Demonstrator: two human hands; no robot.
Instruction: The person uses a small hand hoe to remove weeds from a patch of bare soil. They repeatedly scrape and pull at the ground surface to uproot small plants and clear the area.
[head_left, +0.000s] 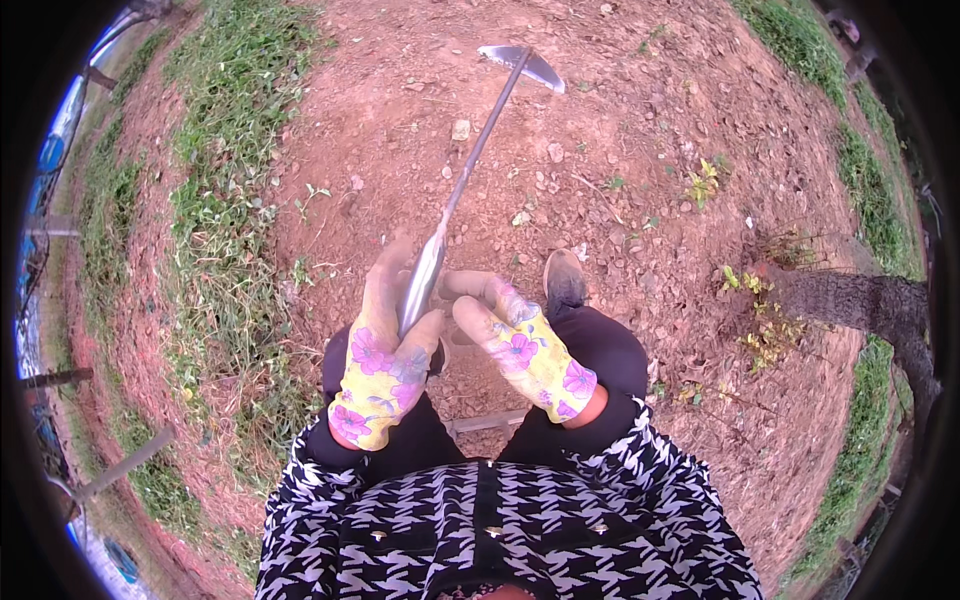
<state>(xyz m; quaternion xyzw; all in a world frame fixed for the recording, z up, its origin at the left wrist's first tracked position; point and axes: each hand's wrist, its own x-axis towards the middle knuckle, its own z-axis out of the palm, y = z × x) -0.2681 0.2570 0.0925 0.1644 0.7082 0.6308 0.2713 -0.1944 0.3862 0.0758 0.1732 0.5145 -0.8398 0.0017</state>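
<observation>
My left hand (385, 360), in a yellow glove with pink flowers and soiled fingers, grips the shiny metal handle (424, 281) of a hand hoe. The hoe's thin rod (480, 142) slants away up and to the right. At its far end is a half-moon steel blade (544, 71), bright along its edge. Close to the right of the handle is my right hand (525, 349), in a matching glove. Its fingers are half bent and apart, with nothing visible in them; whether its fingertips touch the handle is unclear.
Reddish bare soil (390, 135) with small stones lies ahead. A strip of grass and weeds (225, 202) runs along the left. On the right stands a tree trunk (847, 300) with yellow-leaved shoots (765, 330) at its base. A low bar (486, 421) shows between my legs.
</observation>
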